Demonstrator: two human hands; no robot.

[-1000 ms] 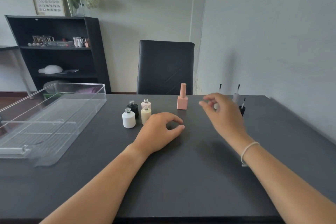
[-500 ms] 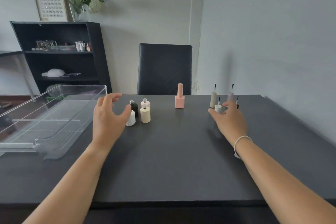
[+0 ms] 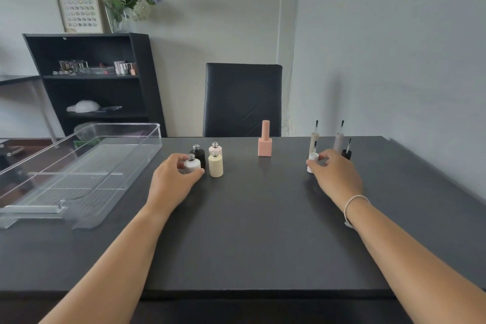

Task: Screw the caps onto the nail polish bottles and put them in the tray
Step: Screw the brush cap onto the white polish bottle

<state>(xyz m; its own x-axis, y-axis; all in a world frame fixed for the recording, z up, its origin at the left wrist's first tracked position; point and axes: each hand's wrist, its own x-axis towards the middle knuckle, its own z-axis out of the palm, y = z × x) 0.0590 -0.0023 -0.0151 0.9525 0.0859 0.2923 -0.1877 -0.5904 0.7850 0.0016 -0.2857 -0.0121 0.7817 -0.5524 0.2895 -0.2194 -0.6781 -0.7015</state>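
Several uncapped nail polish bottles stand in a cluster on the dark table: a white bottle (image 3: pixel 192 165), a black bottle (image 3: pixel 198 153), a pale pink bottle (image 3: pixel 215 149) and a cream bottle (image 3: pixel 216 165). My left hand (image 3: pixel 171 181) grips the white bottle, which stands on the table. A capped peach bottle (image 3: pixel 264 141) stands alone further back. At the right, brush caps stand upside down: a white cap (image 3: pixel 312 161), a beige cap (image 3: pixel 313 139), a grey cap (image 3: pixel 338 139) and a black cap (image 3: pixel 347 153). My right hand (image 3: pixel 336 175) pinches the white cap.
A clear plastic tray (image 3: pixel 110 166) sits at the table's left, partly over the edge. A black chair (image 3: pixel 243 100) stands behind the table. A black shelf (image 3: pixel 92 81) with small items is at the back left. A wall runs along the right.
My left hand moved right and closed round the white bottle. My right hand closed its fingers on the white cap. The head camera tilted slightly.
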